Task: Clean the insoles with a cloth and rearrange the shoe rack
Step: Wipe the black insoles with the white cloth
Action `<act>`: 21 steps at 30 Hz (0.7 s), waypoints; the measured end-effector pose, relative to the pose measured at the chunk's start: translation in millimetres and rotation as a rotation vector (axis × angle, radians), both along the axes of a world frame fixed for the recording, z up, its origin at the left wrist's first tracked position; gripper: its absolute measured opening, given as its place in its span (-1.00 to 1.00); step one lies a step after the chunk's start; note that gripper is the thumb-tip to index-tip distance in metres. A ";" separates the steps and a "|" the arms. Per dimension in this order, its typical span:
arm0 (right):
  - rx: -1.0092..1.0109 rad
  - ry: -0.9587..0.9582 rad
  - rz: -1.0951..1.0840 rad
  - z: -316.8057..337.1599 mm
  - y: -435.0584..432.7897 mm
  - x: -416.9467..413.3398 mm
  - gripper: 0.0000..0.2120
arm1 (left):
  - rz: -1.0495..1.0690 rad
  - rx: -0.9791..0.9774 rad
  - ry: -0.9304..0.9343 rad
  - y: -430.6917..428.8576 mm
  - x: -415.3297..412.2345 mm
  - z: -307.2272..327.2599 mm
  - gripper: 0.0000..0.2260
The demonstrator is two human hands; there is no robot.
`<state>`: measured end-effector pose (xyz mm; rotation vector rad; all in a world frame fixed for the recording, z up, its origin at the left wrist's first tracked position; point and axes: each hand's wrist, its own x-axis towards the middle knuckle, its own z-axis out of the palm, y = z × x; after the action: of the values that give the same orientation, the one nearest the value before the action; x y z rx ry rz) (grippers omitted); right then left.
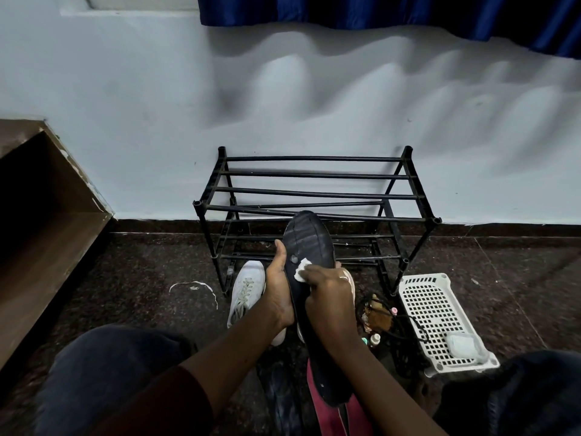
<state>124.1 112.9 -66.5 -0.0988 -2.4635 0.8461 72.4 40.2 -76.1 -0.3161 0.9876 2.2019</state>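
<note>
Dark speckled floor (pixel 141 253), pale wall (pixel 141 105) behind, blue curtain (pixel 377 11) hanging across the top right. We see a black shoe rack (pixel 314 176) standing against the wall at centre, with its tiers made of thin bars.

Near the rack's front, a black insole (pixel 309 237) is held upright and tilted a bit, with its toe end up over the rack's front bar and its heel end down near us. The left hand (pixel 278 291) grips the insole's left edge. Its thumb lies up the face and its fingers wrap behind, with one tip showing at the right edge. The right hand (pixel 330 297) has curled fingers pinching a small white cloth (pixel 302 270) and presses it on the insole's middle. We note a ring (pixel 344 278) on that hand.

A white sneaker (pixel 246 287) lies on the floor just left of the hands, toe toward the rack, laces up. Below the insole's heel end is a red item (pixel 327 413); we cannot tell what it is, or whether the two touch.

To the right, a white perforated basket (pixel 434 313) sits on the floor beside the rack's right leg, with a small clear packet (pixel 463 344) in its near end. Between the basket and the hands we see a brown object (pixel 379 319) with black cords and some small bottles (pixel 374 338), details too dim to make out.

At far left is a brown wooden unit (pixel 47 215). A thin white strip (pixel 195 284) curls on the floor between it and the sneaker. Knees in dark trousers (pixel 110 357) frame the near edge.
</note>
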 end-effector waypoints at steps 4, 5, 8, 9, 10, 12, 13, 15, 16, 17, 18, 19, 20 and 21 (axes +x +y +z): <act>0.181 0.037 -0.033 5.2 4.9 -0.6 -0.67 | 0.019 0.010 -0.001 1.9 -1.0 3.2 -0.20; 0.228 0.023 -0.060 5.4 7.9 -3.3 -0.69 | 0.019 0.008 0.005 2.8 -0.2 4.4 -0.23; 0.272 -0.080 -0.192 3.5 20.1 -14.7 -0.80 | 0.005 0.023 0.020 4.6 1.7 5.2 -0.28; 0.270 -0.117 -0.215 4.0 22.1 -16.9 -0.82 | 0.008 0.020 0.021 4.7 1.9 5.6 -0.28; 0.269 -0.145 -0.220 2.9 21.9 -18.2 -0.82 | 0.015 0.023 0.023 4.6 1.4 4.9 -0.29; 0.275 -0.167 -0.204 3.5 15.9 -17.9 -0.83 | 0.021 0.032 0.035 4.3 0.9 3.8 -0.30; 0.270 -0.171 -0.199 4.6 11.8 -16.2 -0.84 | 0.025 0.031 0.037 4.1 1.2 3.8 -0.31; 0.236 -0.181 -0.195 5.3 5.6 -13.1 -0.85 | 0.027 0.021 0.030 3.4 1.7 3.7 -0.31; 0.219 -0.179 -0.185 5.3 3.4 -11.5 -0.83 | 0.027 0.018 0.026 2.6 1.2 3.3 -0.31; 0.199 -0.163 -0.167 4.9 1.1 -9.8 -0.80 | 0.030 0.016 0.026 2.4 1.2 4.0 -0.30; 0.173 -0.141 -0.145 4.3 -1.4 -7.8 -0.77 | 0.035 0.014 0.031 2.2 0.6 3.7 -0.30; 0.144 -0.120 -0.123 5.4 -4.3 -5.4 -0.74 | 0.040 0.010 0.037 1.8 0.0 4.0 -0.30; 0.126 -0.103 -0.099 5.9 -6.9 -2.9 -0.72 | 0.045 0.010 0.043 1.4 -0.9 5.1 -0.29; 0.126 -0.095 -0.076 6.8 -8.7 -0.7 -0.71 | 0.048 0.006 0.046 1.3 -1.5 6.3 -0.28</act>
<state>123.4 104.1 -59.7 -0.1895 -2.5770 0.6661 70.9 41.5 -69.7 -0.2909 1.0076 2.2643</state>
